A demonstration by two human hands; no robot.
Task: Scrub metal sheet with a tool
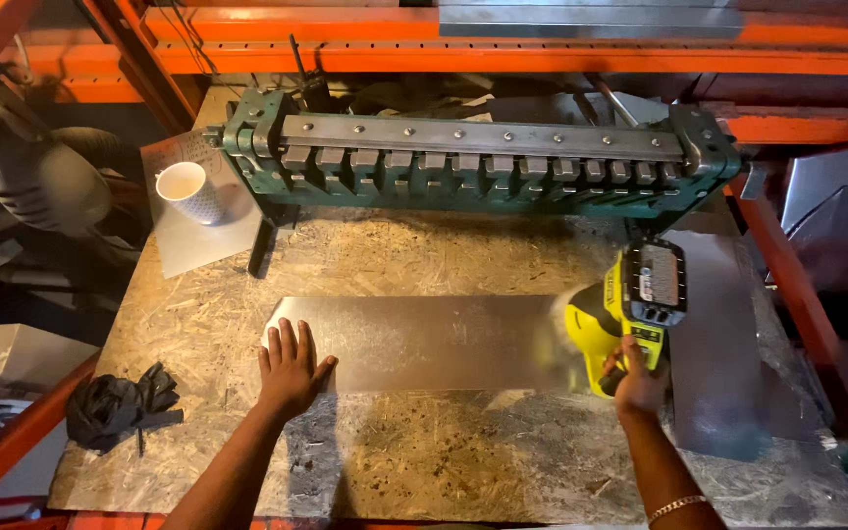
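Wrapped tight around the handle of a yellow cordless power tool (630,309), your right hand (638,381) holds its blurred nose at the right end of the flat rectangular galvanised steel sheet (434,342). That sheet lies lengthwise, left to right, mid-bench. Your left hand (289,368), fingers spread, presses its near-left corner to the chipboard benchtop (444,461), before the green sheet-metal brake (473,162).

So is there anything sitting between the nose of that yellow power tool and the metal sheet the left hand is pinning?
Nothing visible. The left hand lies flat on the near left corner of the metal sheet. The right hand holds the yellow power tool with its nose at the sheet's right end, though that spot is blurred.
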